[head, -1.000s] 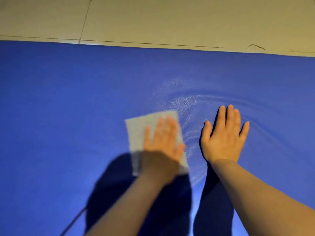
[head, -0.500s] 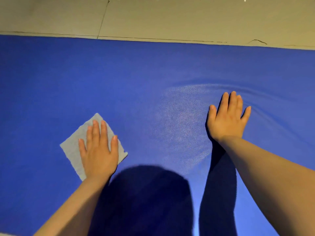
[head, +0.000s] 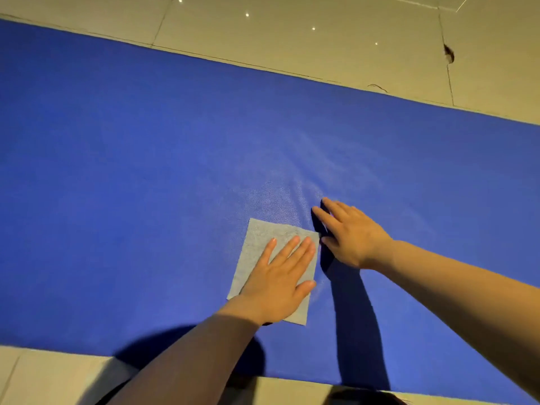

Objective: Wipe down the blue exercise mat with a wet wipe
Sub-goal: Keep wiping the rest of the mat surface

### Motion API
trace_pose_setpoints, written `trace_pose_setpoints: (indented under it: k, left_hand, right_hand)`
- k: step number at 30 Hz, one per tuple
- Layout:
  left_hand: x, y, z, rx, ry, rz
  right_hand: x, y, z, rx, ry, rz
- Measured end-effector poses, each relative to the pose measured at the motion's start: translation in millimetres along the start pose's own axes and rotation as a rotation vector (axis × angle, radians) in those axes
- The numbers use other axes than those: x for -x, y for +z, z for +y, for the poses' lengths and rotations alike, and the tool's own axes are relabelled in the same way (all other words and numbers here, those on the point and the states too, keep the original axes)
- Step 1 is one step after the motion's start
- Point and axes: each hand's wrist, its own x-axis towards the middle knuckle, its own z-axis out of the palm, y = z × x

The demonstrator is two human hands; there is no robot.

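Two flat hands on blue exercise mat (head: 146, 171): left hand (head: 277, 282) presses wet wipe (head: 263, 244) w/ straight fingers, right hand (head: 353, 235) beside it, palm down, fingers extended, gripping nothing.

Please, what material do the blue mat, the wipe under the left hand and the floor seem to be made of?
Blue mat: probably foam or rubber with a vinyl-like skin; fine pebbled grain, soft ripples near the right hand.
Wipe: likely nonwoven fabric; thin, pale grey, fuzzy, flat under the left hand.
Floor: seemingly glazed beige tile; grout lines, light glints.
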Motion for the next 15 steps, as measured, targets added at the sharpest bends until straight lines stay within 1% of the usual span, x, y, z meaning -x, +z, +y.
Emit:
trace_pose_setpoints:
  k: [2,4,5,7,8,9,10,11,12,13,15]
  left_hand:
    - [1.6,-17.9,4.4,0.188,-0.03,0.069]
    - [9.3,-35.5,6.3,0.281,-0.086,0.199]
    - [17.0,-45.3,4.1,0.301,-0.13,0.268]
    - [35.4,-59.4,-4.4,0.282,-0.273,0.308]
    - [46.2,-63.7,-9.1,0.251,-0.348,0.281]
    - [56.5,-66.4,-13.7,0.195,-0.424,0.219]
    - [65.1,-67.2,-18.8,0.129,-0.499,0.113]
    - [72.7,-66.1,-23.3,0.091,-0.574,-0.022]
    - [79.1,-63.4,-27.2,0.106,-0.646,-0.154]
    - [83.1,-59.2,-29.6,0.155,-0.697,-0.251]
    - [84.1,-49.1,-30.1,0.207,-0.735,-0.335]
  right_hand:
    - [32.7,17.7,-13.8,0.035,-0.096,0.109]
    - [57.7,35.0,-26.8,-0.03,-0.12,0.205]
    - [66.6,40.4,-38.1,-0.075,-0.134,0.192]
    - [73.4,49.3,-63.9,-0.11,-0.217,0.188]
    - [70.0,53.7,-76.0,-0.083,-0.267,0.173]
    - [63.7,54.4,-87.9,-0.055,-0.308,0.169]
    - [55.2,54.5,-98.2,-0.047,-0.322,0.172]
    - [48.9,51.6,-106.6,-0.073,-0.313,0.177]
    - [42.8,47.9,-111.3,-0.121,-0.293,0.145]
    - [35.5,48.0,-109.4,-0.136,-0.285,0.131]
    - [27.9,53.0,-85.8,-0.152,-0.161,0.081]
